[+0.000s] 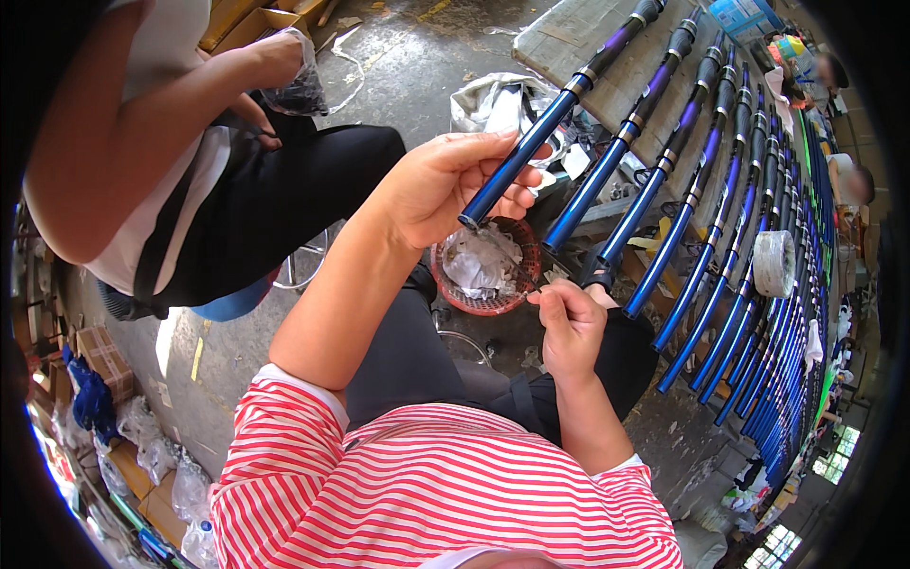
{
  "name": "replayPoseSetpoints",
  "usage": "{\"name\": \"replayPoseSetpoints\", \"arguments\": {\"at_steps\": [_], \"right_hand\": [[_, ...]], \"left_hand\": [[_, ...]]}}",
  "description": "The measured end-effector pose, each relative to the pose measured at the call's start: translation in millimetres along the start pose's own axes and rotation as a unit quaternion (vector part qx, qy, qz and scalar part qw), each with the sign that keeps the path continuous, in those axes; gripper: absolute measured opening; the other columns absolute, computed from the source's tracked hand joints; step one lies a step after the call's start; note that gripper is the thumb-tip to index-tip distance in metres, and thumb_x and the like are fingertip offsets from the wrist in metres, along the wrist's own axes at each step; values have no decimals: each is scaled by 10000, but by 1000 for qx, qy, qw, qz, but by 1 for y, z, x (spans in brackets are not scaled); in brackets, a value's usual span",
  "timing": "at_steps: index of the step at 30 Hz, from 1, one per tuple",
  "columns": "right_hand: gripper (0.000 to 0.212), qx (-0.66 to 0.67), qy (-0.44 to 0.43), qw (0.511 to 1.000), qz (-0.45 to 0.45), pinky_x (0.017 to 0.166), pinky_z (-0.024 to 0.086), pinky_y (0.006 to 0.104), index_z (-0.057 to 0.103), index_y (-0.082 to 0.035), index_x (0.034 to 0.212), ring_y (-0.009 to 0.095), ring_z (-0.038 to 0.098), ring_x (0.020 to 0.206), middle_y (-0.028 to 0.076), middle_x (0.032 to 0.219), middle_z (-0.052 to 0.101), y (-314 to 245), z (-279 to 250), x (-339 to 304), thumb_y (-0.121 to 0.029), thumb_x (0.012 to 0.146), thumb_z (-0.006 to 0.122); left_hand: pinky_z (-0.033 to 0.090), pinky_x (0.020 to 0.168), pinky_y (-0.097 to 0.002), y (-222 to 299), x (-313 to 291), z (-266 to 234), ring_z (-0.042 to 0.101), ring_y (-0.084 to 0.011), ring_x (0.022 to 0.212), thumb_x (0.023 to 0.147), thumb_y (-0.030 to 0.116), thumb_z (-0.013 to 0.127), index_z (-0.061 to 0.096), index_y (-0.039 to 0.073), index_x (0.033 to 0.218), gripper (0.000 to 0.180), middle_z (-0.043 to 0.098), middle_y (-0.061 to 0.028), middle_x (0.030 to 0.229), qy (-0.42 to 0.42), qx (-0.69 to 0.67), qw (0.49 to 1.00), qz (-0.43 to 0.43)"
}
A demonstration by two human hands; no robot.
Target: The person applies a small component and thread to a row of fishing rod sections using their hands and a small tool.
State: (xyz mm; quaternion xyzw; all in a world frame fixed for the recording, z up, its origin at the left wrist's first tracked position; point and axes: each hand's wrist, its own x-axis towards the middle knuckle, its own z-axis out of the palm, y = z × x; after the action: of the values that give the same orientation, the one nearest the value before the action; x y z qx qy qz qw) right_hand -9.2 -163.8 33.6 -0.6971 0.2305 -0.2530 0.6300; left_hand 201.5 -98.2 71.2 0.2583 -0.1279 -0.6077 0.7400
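Observation:
My left hand [441,180] is closed around the blue butt end of a fishing rod [569,100], thumb on top and fingers underneath. The rod slants up to the right, over the bench, and its near end points down toward me. My right hand [573,332] is held lower and to the right, its thumb and forefinger pinched together. A small dark tip shows at that pinch, too small to name. More blue and purple fishing rods [621,142] lie side by side to the right, their butt ends jutting past the bench edge.
Below my hands stands a red plastic basket [519,237] with crumpled clear wrapping. The rods rest on a grey bench [559,43]. A tape roll [774,264] sits on them. A seated co-worker in dark trousers [313,180] is at my left. Cartons [104,360] stand behind.

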Motion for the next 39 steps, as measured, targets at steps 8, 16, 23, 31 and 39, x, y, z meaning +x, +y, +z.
{"name": "replayPoseSetpoints", "arguments": {"at_steps": [8, 16, 23, 31, 39], "right_hand": [[161, 6, 3, 1000, 0, 555, 373, 198, 594, 29, 736, 92, 499, 602, 49, 668, 562, -1, 0, -1, -109, 821, 590], [155, -21, 5, 1000, 3, 567, 384, 202, 599, 27, 739, 97, 511, 613, 55, 679, 574, 1, -6, -4, -106, 817, 593], [153, 37, 44, 998, 11, 483, 280, 192, 599, 30, 765, 50, 391, 530, 10, 635, 509, 5, -32, -30, -112, 822, 591], [140, 53, 86, 995, 14, 524, 316, 190, 609, 24, 765, 53, 428, 573, 10, 654, 525, -1, -42, -30, -102, 824, 587], [146, 1, 65, 998, 11, 527, 326, 196, 617, 24, 744, 62, 439, 571, 16, 639, 520, 0, -39, -26, -103, 813, 597]], "left_hand": [[529, 645, -249, 0, 1, -2, 606, -178, 700, 900, 194, 421, 382, -127, 1181, 428, 597, -109, 779, -6, -8, 1000, -5], [519, 695, -274, -6, 4, -8, 615, -213, 752, 898, 173, 388, 356, -130, 1199, 429, 610, -138, 829, -58, -72, 996, -5], [514, 718, -292, -37, 22, -20, 612, -213, 788, 890, 196, 438, 509, -83, 1044, 327, 603, -143, 890, 10, -64, 997, -33], [422, 663, -295, -60, 39, 16, 501, -180, 725, 881, 326, 470, 533, -27, 958, 367, 544, -67, 762, -75, -112, 990, -30], [447, 649, -300, -60, 32, 15, 544, -164, 650, 852, 189, 528, 557, -37, 937, 243, 573, -70, 724, -91, -119, 988, -25]]}}
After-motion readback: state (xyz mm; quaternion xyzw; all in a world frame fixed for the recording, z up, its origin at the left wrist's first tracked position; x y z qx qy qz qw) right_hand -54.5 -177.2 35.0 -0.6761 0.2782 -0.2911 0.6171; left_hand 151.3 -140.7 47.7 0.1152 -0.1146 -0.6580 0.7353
